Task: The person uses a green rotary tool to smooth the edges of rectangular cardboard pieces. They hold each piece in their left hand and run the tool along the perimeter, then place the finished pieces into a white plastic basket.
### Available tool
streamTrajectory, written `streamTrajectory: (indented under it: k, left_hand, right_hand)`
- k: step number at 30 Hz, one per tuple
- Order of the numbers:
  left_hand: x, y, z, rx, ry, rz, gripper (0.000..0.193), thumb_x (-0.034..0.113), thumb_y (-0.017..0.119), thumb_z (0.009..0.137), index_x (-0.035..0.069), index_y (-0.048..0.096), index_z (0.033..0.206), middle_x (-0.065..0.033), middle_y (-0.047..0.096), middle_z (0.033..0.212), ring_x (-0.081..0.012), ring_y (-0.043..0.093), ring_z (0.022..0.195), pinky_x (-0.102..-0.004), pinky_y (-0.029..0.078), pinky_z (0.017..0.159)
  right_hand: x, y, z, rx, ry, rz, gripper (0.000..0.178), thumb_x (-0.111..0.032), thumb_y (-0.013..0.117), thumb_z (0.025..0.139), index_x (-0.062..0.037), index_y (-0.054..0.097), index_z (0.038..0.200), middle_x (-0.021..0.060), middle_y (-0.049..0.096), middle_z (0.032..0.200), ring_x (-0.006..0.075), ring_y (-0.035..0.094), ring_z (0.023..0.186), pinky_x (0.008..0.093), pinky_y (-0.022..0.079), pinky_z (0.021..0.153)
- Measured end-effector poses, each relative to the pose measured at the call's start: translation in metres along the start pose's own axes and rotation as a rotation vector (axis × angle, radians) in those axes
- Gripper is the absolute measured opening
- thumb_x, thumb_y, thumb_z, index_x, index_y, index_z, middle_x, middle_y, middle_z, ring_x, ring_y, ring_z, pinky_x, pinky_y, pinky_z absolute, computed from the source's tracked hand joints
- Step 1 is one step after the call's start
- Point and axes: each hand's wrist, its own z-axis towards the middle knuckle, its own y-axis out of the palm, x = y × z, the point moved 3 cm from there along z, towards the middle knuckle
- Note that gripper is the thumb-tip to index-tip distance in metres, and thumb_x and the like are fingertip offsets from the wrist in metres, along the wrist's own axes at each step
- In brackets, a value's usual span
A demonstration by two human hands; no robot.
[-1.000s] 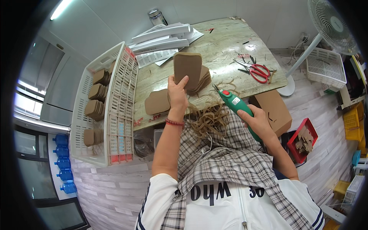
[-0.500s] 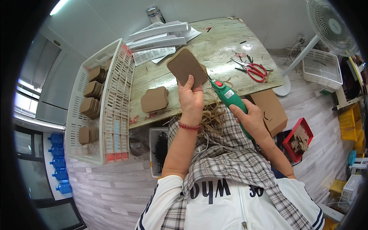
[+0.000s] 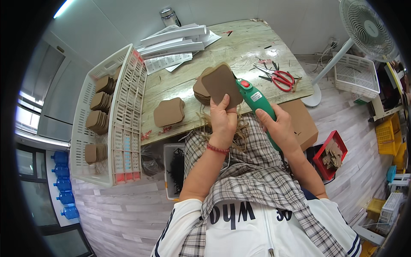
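Note:
My left hand (image 3: 223, 122) grips a flat brown piece with rounded corners (image 3: 222, 85), thumb on its face. My right hand (image 3: 279, 128) is wrapped round a green handheld power cutter (image 3: 258, 102) with a red button. The cutter's tip meets the piece's right edge, or nearly so; its blade is too small to make out. Behind the piece, a stack of similar brown pieces (image 3: 200, 91) is partly hidden on the table. Another stack (image 3: 168, 112) lies further left. Thin tan offcut strips (image 3: 241, 136) hang over my lap, below my left hand.
A white plastic crate (image 3: 127, 105) holding several brown stacks stands at the left. Red-handled scissors (image 3: 283, 80) lie on the table (image 3: 239, 47), with papers (image 3: 175, 43) at the back. A cardboard box (image 3: 302, 122), a red tray (image 3: 319, 159) and a fan (image 3: 364, 25) are at the right.
My left hand and the brown piece have moved right and slightly down, uncovering the stack behind. The cutter has shifted slightly right and remains at the piece's right edge.

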Motion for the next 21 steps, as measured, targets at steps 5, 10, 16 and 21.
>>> streamTrajectory:
  k: [5, 10, 16, 21]
  left_hand:
    - [-0.006, -0.011, -0.007, -0.045, -0.042, 0.035, 0.038, -0.007, 0.057, 0.089, 0.006, 0.050, 0.125, -0.0092, 0.059, 0.123, -0.0222, 0.059, 0.111, -0.0372, 0.051, 0.097]
    - [0.010, -0.024, -0.008, -0.074, -0.065, 0.209, 0.036, -0.008, 0.057, 0.089, 0.006, 0.053, 0.122, -0.0081, 0.062, 0.119, -0.0226, 0.062, 0.109, -0.0384, 0.052, 0.095]
    - [0.055, -0.036, 0.001, -0.184, -0.096, 0.514, 0.034, -0.011, 0.058, 0.086, 0.004, 0.058, 0.117, -0.0058, 0.066, 0.110, -0.0161, 0.065, 0.097, -0.0306, 0.056, 0.082]
    - [0.083, -0.041, 0.006, -0.255, -0.249, 0.700, 0.036, -0.011, 0.057, 0.085, 0.001, 0.059, 0.119, -0.0058, 0.067, 0.110, -0.0138, 0.065, 0.095, -0.0269, 0.055, 0.080]
  right_hand:
    - [0.000, -0.003, 0.007, 0.017, 0.000, 0.046, 0.038, -0.036, 0.069, 0.088, 0.0019, 0.063, 0.090, 0.0018, 0.055, 0.061, 0.0074, 0.053, 0.055, 0.0251, 0.043, 0.051]
    - [-0.007, -0.017, 0.007, -0.059, 0.048, -0.003, 0.036, -0.034, 0.069, 0.088, 0.0012, 0.063, 0.091, 0.0012, 0.056, 0.064, 0.0067, 0.053, 0.056, 0.0246, 0.043, 0.052]
    - [0.001, -0.034, 0.000, -0.194, 0.048, -0.060, 0.034, -0.033, 0.069, 0.087, 0.0000, 0.064, 0.095, 0.0014, 0.058, 0.065, 0.0069, 0.053, 0.058, 0.0255, 0.043, 0.053]
    - [0.005, -0.041, -0.009, -0.288, 0.032, -0.215, 0.031, -0.029, 0.069, 0.088, 0.0005, 0.063, 0.097, 0.0006, 0.059, 0.069, 0.0065, 0.056, 0.060, 0.0232, 0.045, 0.055]
